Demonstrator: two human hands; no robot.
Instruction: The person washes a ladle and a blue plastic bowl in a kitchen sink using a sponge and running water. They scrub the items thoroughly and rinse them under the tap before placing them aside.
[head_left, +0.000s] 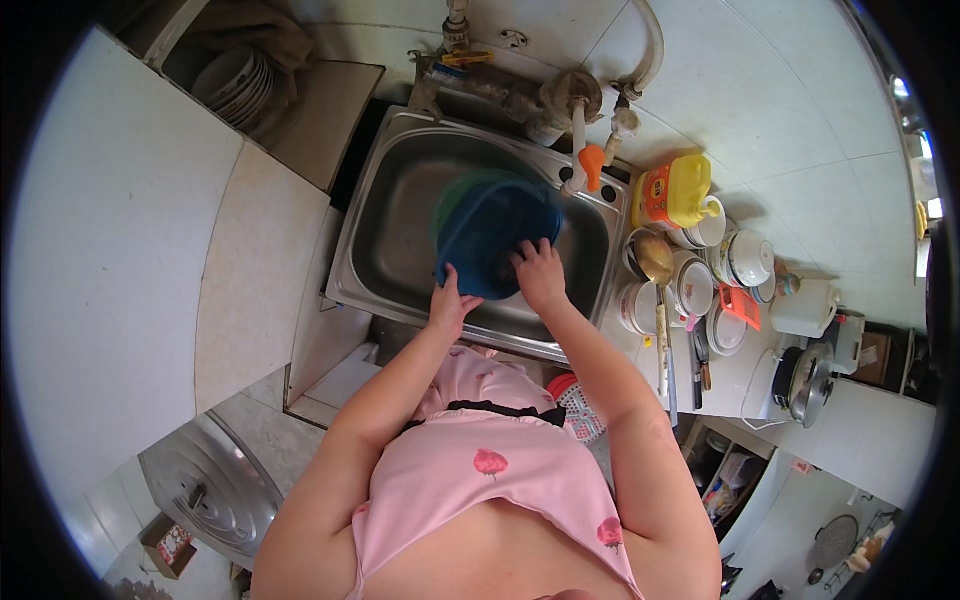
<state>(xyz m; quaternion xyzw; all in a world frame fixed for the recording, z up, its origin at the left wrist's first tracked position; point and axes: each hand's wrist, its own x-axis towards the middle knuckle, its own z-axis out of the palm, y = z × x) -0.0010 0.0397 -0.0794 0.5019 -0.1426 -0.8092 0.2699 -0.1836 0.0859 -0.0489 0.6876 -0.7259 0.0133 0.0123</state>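
Observation:
A blue plastic basin (480, 247) is tilted inside the stainless steel sink (397, 225). Behind it, partly hidden, a green plastic basin (465, 184) shows its rim and side. My left hand (450, 306) grips the blue basin's near left edge, thumb up against the wall. Across the near right rim lies my right hand (543, 276), its fingers reaching into the basin; whether they hold anything small is hidden. Above the sink's back right corner is a white faucet (577, 142) with an orange handle (592, 166).
On the right counter stand a yellow detergent jug (686, 191), stacked bowls (742, 259), a ladle (653, 259), knives (701, 364) and a lidded pot (810, 386). Stacked plates (238, 86) sit in the upper left cabinet. Pipes (495, 94) run behind the sink. A large metal lid (214, 487) is at lower left.

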